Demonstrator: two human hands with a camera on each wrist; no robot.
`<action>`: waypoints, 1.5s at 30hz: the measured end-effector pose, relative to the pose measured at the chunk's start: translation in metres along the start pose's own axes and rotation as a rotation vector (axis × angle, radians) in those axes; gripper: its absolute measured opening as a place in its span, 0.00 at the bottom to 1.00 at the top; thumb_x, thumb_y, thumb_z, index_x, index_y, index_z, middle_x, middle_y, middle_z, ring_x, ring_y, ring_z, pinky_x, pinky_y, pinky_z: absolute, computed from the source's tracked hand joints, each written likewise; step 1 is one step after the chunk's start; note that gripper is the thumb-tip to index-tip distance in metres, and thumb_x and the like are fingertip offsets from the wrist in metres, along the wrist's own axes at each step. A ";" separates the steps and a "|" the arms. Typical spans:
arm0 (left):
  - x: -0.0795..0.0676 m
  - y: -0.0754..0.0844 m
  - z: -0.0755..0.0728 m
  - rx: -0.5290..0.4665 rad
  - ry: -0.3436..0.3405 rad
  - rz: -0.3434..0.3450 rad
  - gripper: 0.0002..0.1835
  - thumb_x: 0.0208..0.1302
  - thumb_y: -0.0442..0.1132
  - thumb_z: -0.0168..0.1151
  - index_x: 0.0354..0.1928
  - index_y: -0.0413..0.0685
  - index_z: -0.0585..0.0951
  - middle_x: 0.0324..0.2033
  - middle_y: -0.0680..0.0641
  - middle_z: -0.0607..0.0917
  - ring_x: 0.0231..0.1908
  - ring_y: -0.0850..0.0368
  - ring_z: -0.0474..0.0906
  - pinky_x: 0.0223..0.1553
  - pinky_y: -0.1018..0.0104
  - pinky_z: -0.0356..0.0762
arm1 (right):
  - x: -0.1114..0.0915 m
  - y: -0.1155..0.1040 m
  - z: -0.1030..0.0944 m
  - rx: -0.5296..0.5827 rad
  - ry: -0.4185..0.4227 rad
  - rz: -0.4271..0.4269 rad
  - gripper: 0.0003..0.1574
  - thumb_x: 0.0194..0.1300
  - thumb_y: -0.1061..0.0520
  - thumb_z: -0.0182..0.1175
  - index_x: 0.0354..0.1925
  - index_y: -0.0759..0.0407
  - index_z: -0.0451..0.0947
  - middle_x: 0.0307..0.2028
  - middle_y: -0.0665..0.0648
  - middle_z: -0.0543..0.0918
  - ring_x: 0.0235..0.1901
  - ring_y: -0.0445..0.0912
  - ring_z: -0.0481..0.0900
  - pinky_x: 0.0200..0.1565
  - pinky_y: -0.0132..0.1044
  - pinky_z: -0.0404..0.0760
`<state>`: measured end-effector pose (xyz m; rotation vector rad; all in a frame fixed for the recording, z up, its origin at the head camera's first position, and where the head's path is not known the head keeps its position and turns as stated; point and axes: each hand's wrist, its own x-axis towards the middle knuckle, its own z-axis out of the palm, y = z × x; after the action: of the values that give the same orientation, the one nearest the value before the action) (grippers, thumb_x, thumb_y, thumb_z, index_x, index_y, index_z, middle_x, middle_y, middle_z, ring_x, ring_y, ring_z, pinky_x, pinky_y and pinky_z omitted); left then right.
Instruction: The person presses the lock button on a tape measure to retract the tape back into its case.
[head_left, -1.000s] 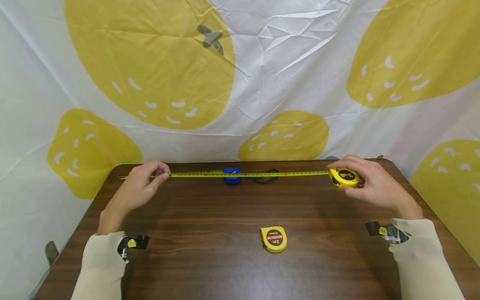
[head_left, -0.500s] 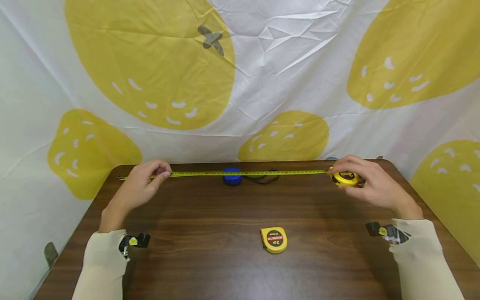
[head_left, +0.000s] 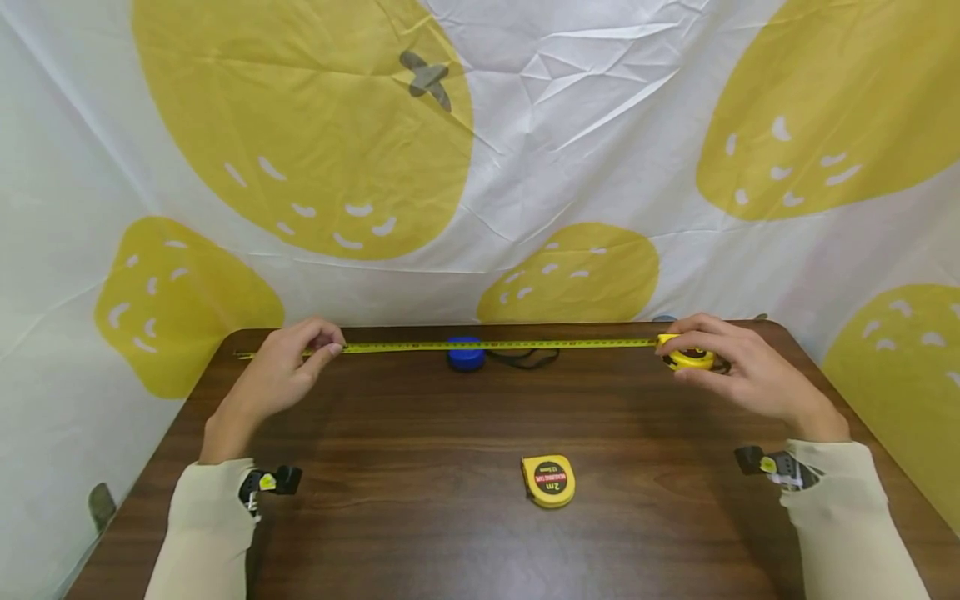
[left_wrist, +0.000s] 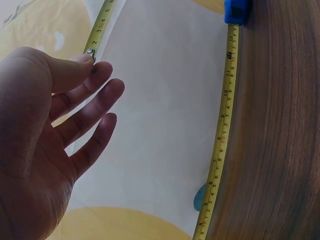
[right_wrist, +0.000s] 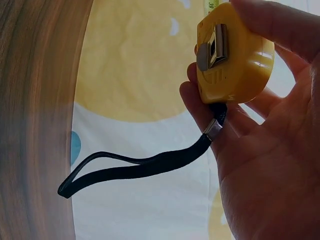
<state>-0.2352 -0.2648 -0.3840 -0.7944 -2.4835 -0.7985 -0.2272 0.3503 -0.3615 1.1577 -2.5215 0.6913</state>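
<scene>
My right hand point(head_left: 742, 371) grips a yellow tape measure case point(head_left: 692, 360) over the back right of the table. From it a yellow blade point(head_left: 577, 343) runs straight across to my left hand point(head_left: 288, 367). In the left wrist view, thumb and forefinger pinch the blade's end point(left_wrist: 91, 51), and the other fingers are loosely bent. A metal clip point(right_wrist: 219, 45) and black wrist strap point(right_wrist: 135, 170) show on the held case in the right wrist view. Behind the stretched blade, a blue tape measure point(head_left: 467, 358) lies on the table, its own blade point(left_wrist: 223, 125) drawn out leftward along the back edge.
A yellow 2 m tape measure point(head_left: 550, 481) lies label up near the middle front of the brown wooden table point(head_left: 405, 417). The blue one's black strap point(head_left: 528, 360) lies at its right. A white cloth with yellow fruit print point(head_left: 517, 175) hangs right behind the table.
The stretched blade sits slightly higher in view, nearer the table's back edge. The held case has tipped, and right-hand fingers cover more of its label. Both hands keep their hold.
</scene>
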 end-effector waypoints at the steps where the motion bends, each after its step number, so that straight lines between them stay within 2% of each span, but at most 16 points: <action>1: 0.000 0.000 0.000 0.000 0.000 0.001 0.05 0.76 0.27 0.67 0.45 0.44 0.84 0.36 0.52 0.83 0.37 0.56 0.76 0.41 0.51 0.79 | 0.000 0.000 0.000 0.004 -0.002 0.000 0.36 0.62 0.71 0.77 0.61 0.39 0.85 0.62 0.46 0.81 0.57 0.36 0.78 0.46 0.29 0.75; 9: -0.001 0.001 -0.003 -0.001 -0.004 -0.005 0.05 0.76 0.28 0.67 0.45 0.45 0.84 0.37 0.52 0.83 0.38 0.56 0.76 0.42 0.50 0.79 | 0.002 -0.003 0.000 -0.001 -0.016 -0.019 0.37 0.62 0.72 0.77 0.59 0.37 0.84 0.61 0.45 0.82 0.57 0.36 0.78 0.50 0.28 0.73; 16: -0.001 0.003 -0.004 0.005 -0.012 -0.010 0.05 0.76 0.27 0.66 0.46 0.45 0.84 0.37 0.52 0.84 0.38 0.56 0.77 0.41 0.54 0.78 | 0.002 -0.005 -0.002 -0.053 -0.013 -0.050 0.37 0.59 0.72 0.78 0.58 0.39 0.85 0.62 0.48 0.82 0.57 0.37 0.79 0.46 0.29 0.76; 22: -0.001 0.003 -0.004 0.002 -0.016 -0.022 0.05 0.77 0.28 0.66 0.46 0.45 0.84 0.37 0.52 0.83 0.38 0.55 0.76 0.42 0.51 0.79 | 0.001 -0.006 -0.002 -0.072 -0.011 -0.056 0.35 0.60 0.71 0.78 0.58 0.40 0.85 0.63 0.51 0.83 0.57 0.39 0.80 0.42 0.29 0.78; 30: -0.001 0.002 -0.005 0.013 -0.010 -0.020 0.05 0.77 0.28 0.66 0.46 0.46 0.85 0.36 0.52 0.83 0.38 0.55 0.76 0.42 0.56 0.76 | 0.001 -0.004 -0.001 -0.089 -0.005 -0.067 0.32 0.62 0.69 0.78 0.55 0.39 0.83 0.62 0.53 0.84 0.57 0.44 0.81 0.45 0.32 0.76; 40: -0.001 0.002 -0.005 0.012 -0.005 -0.012 0.05 0.77 0.28 0.67 0.46 0.45 0.84 0.36 0.52 0.83 0.38 0.56 0.76 0.41 0.57 0.76 | 0.002 -0.008 -0.003 -0.069 -0.022 -0.036 0.32 0.63 0.71 0.76 0.54 0.39 0.84 0.61 0.49 0.83 0.53 0.40 0.81 0.45 0.31 0.75; 45: -0.002 0.002 -0.005 0.009 -0.007 -0.015 0.05 0.77 0.28 0.67 0.46 0.46 0.84 0.36 0.52 0.83 0.38 0.56 0.76 0.42 0.58 0.76 | 0.003 -0.009 -0.005 -0.056 -0.016 -0.042 0.35 0.60 0.73 0.77 0.56 0.40 0.84 0.61 0.48 0.84 0.56 0.38 0.80 0.44 0.30 0.76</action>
<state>-0.2312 -0.2673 -0.3802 -0.7778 -2.5001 -0.7902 -0.2217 0.3458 -0.3536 1.1974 -2.5056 0.5990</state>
